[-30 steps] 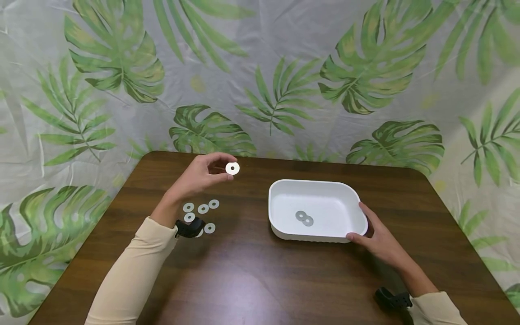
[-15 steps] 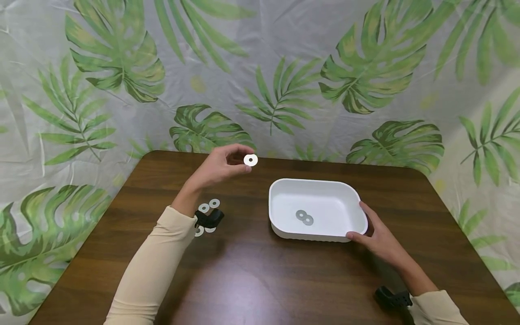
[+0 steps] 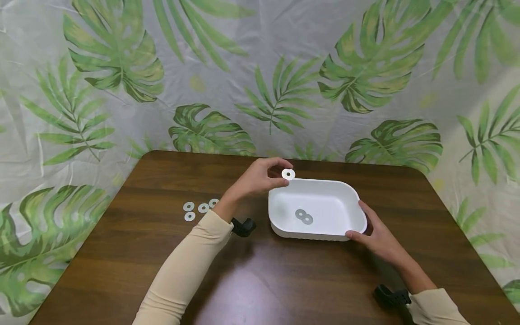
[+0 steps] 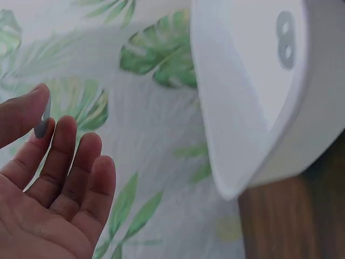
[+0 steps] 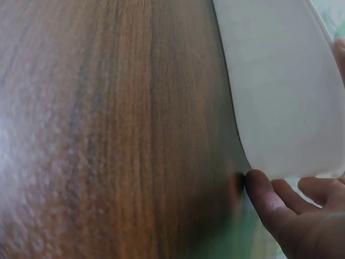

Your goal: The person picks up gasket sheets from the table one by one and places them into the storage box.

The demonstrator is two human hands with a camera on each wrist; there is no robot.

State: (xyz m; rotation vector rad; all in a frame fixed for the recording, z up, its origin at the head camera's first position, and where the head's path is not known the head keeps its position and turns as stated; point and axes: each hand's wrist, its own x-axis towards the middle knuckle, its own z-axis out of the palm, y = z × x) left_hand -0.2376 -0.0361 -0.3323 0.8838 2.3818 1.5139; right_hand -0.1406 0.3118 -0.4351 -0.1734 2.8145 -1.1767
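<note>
My left hand pinches a flat metal washer between thumb and fingertips, above the back left rim of a white plastic tub. Seen from the left wrist, that washer is almost edge-on, and the other fingers of the left hand spread loosely. Two overlapping washers lie on the tub's floor. With its thumb at the front corner and its fingers along the right end, my right hand holds the tub. The right wrist view has the thumb against the tub's outer wall.
Several loose washers lie left of the tub on the brown wooden table, partly covered by the left forearm. A leaf-patterned cloth hangs behind the table's back edge. Both wrists wear black bands.
The left hand has moved right with its washer, from over the table's left part to the tub's back left rim, lowering lately. My right hand and the tub have stayed put.
</note>
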